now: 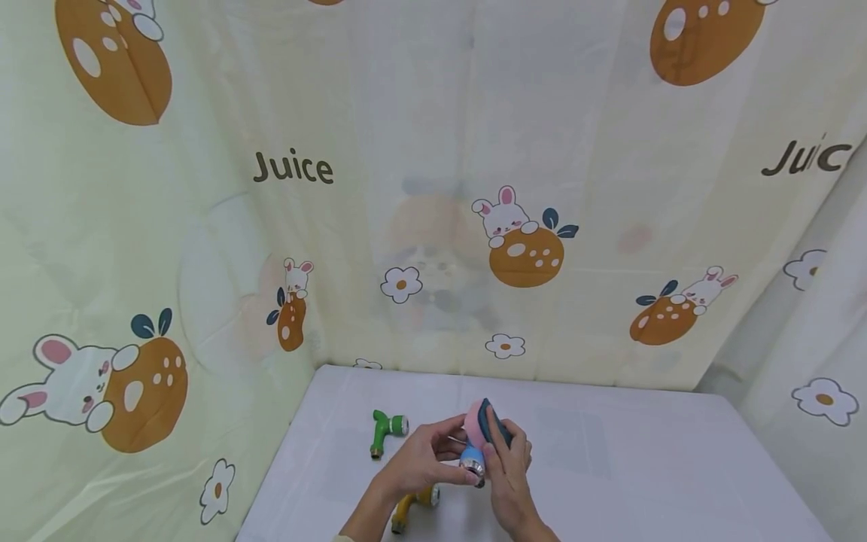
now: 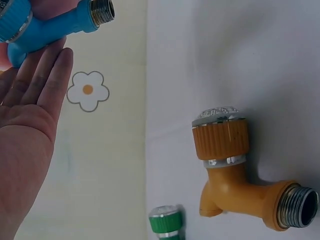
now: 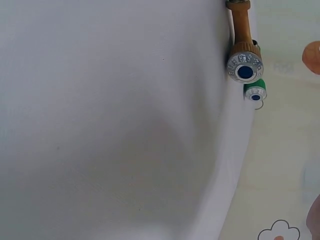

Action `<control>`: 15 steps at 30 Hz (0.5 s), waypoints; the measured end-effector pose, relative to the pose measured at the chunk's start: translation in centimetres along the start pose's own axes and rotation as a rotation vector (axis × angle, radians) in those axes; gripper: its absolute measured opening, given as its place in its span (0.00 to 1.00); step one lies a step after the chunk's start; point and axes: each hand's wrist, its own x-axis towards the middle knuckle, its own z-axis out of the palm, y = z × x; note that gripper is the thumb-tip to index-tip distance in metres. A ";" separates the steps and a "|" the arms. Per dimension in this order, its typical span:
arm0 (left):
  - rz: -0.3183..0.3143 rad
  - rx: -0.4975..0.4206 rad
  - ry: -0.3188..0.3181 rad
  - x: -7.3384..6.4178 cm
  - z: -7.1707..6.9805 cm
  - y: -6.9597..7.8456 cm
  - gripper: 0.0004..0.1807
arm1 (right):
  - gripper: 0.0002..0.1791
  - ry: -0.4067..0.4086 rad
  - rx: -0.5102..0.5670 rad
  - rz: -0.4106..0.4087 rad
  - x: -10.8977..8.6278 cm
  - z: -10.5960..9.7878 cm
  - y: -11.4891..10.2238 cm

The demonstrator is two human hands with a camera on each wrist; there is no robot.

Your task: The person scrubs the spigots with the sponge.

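Note:
Over the table, my left hand (image 1: 421, 458) holds a blue plastic water tap (image 1: 472, 458) between thumb and fingers. Its round knob faces back toward me, and a threaded metal end shows on the tap (image 2: 55, 29) in the left wrist view. My right hand (image 1: 509, 473) grips a sponge (image 1: 476, 426), pink on one side with a dark teal scouring layer on the other. The sponge's pink side lies against the upper part of the blue tap. Below the left forearm lies a yellow-orange tap (image 2: 232, 175) on its side.
A green tap (image 1: 382, 430) lies on the white table (image 1: 650, 467), left of my hands. Behind the table hangs a cream curtain (image 1: 420, 135) printed with rabbits, oranges and flowers; it also runs along the left side.

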 end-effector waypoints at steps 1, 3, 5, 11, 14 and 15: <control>-0.002 -0.004 -0.006 0.0 0.0 0.0 0.46 | 0.28 0.000 0.006 0.013 0.0 0.0 0.0; -0.007 -0.008 -0.018 0.0 0.1 0.0 0.46 | 0.28 0.000 0.016 0.027 0.0 -0.1 0.1; -0.009 -0.005 -0.025 0.0 0.2 0.0 0.47 | 0.29 0.003 0.025 0.032 0.0 -0.1 0.1; -0.029 0.041 -0.010 -0.1 0.2 0.0 0.47 | 0.29 0.010 0.077 0.046 0.2 -0.1 0.0; -0.043 0.056 0.057 -0.2 0.0 -0.1 0.47 | 0.29 0.022 0.091 0.067 0.2 -0.1 -0.2; -0.045 0.058 0.089 -0.2 -0.1 -0.1 0.47 | 0.29 0.028 0.088 0.072 0.1 0.0 -0.3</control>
